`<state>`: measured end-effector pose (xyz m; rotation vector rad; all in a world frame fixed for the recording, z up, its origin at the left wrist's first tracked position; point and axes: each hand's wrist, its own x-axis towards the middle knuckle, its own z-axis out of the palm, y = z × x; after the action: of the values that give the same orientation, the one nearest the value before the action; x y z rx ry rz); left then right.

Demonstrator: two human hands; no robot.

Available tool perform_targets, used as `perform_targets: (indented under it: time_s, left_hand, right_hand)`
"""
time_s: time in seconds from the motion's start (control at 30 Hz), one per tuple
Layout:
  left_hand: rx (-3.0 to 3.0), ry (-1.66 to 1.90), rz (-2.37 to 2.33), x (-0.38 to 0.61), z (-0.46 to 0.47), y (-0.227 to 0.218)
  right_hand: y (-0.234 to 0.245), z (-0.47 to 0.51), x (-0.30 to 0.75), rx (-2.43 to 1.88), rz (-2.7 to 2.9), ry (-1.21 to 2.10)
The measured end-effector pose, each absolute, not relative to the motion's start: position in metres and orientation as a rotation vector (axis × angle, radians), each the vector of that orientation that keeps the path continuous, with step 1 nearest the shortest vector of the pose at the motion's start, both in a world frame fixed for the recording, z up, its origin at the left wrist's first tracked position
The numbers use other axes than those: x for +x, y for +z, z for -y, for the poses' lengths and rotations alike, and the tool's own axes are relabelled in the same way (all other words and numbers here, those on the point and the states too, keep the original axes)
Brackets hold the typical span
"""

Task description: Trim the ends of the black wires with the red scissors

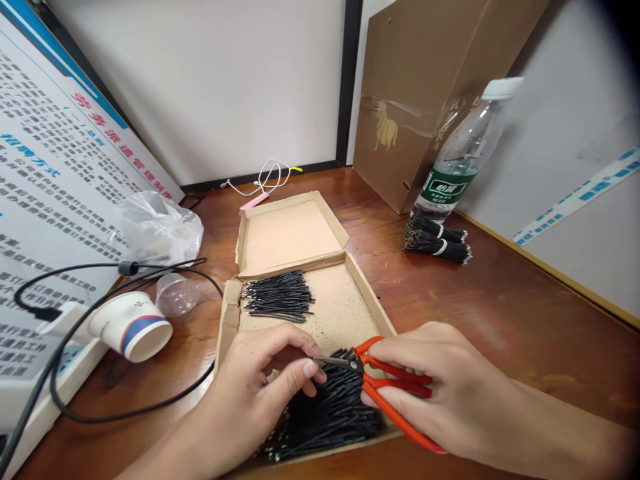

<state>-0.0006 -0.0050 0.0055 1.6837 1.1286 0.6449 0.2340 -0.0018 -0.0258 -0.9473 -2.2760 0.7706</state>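
One wooden table (500, 300) carries everything we see. A printed board (50, 167) leans at its left edge, and a brown box (425, 87) stands against the wall at the back right. A flat cardboard tray (340, 307) lies open in the middle, straight ahead of us.

Our right hand (450, 387) is over the tray's near right corner, its fingers wrapped shut around the orange handles of the cutters (395, 390). Our left hand (260, 387) is at the near left, thumb and forefinger pinched together against the cutters' metal tip. What they pinch is too small for us to tell.

Under both hands a heap of black wires (330, 413) fills the tray's near end. A smaller row of wires (277, 297) lies apart from it, along the tray's left wall.

A clear bottle (457, 160) stands just beside the brown box, with two tied wire bundles (435, 240) at its foot. Left of the tray we see a crumpled plastic bag (157, 227) and a tipped paper cup (133, 327).
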Motion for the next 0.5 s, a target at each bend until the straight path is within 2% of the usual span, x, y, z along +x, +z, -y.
perform_targets:
  time_s: [0.5]
  left_hand:
    - [1.807,0.662,-1.167,-0.0032,0.0047,0.0024]
  right_hand:
    - [-0.0263,0.0038,0.2350,-0.955,2.282,0.785]
